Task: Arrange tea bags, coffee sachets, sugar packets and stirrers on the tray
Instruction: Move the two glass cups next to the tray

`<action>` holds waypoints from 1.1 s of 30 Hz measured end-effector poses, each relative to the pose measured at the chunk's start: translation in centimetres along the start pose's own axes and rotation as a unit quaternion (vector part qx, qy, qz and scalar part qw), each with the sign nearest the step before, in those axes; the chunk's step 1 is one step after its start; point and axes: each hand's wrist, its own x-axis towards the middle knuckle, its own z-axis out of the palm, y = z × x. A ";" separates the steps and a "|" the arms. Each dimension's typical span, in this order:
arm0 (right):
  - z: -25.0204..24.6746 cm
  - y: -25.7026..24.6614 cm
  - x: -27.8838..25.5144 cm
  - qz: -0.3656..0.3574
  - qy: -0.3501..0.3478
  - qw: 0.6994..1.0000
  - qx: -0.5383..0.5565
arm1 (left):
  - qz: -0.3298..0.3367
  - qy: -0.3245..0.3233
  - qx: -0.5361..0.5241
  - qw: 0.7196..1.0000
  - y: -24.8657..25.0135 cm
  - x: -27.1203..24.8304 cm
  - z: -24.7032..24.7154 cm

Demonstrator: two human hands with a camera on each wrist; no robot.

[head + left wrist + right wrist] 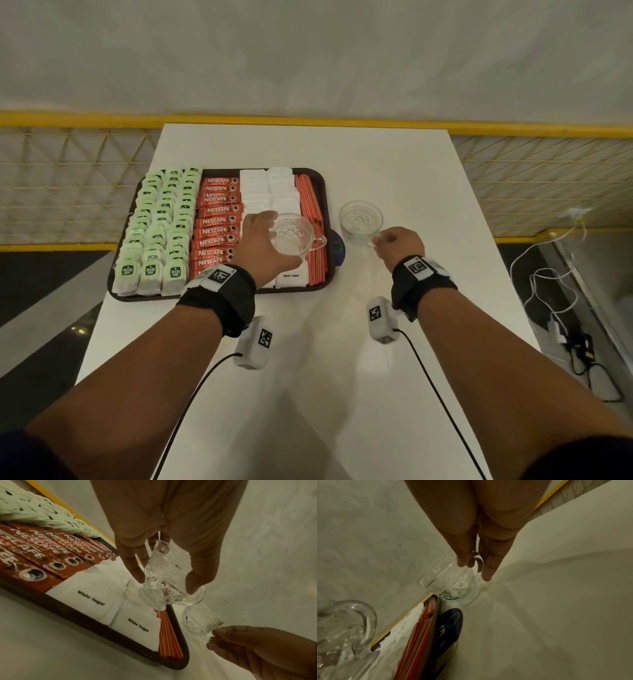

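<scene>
Head view: the tray (327,205) is sitting on the white table (394,171), filled side by side with green tea bags (161,219), red coffee sachets (215,222), white sugar packets (267,192) and orange stirrers (310,205).
Left hand: the left hand (260,245) is holding a cut-glass cup (291,234) by its body above the tray's near right part, thumb and fingers curling round the glass, as the left wrist view shows (164,572).
Right hand: the right hand (399,245) is pinching the handle of a second glass cup (360,219), which is standing on the table just right of the tray; the right wrist view shows fingers closing on the handle (477,561).
Beside the tray: a dark round sticker or coaster (337,246) is lying against the tray's right edge.
Risk: the raised cup is hanging over the sugar packets and stirrers, so lowering it there would likely be scattering or crushing the neat rows; the smooth glass could also be slipping from a light hold.
Second risk: with both cups close together right of the tray, they could be knocking against each other.
Room: the tray looks full, with no bare floor showing; right of and nearer than the tray, the table is offering wide open room.
Edges: the tray's left rim is sitting near the table's left edge, so pushing it that way would be risking a fall.
</scene>
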 end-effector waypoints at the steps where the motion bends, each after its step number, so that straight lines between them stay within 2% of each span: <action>1: 0.1 -0.2 0.3 -0.003 0.001 1.000 -0.001 | 0.001 -0.004 0.003 1.000 0.2 0.2 0.1; 12: 0.3 -2.0 3.9 -0.037 -0.006 0.999 -0.007 | 0.005 -0.050 -0.006 0.999 0.7 2.8 1.4; 22: 1.1 -3.1 6.0 -0.046 -0.009 0.997 0.069 | 0.009 -0.054 -0.013 0.998 0.7 4.2 2.2; 33: 1.1 -4.2 6.6 -0.060 -0.013 0.996 0.060 | 0.017 -0.068 -0.005 0.998 0.7 4.1 2.5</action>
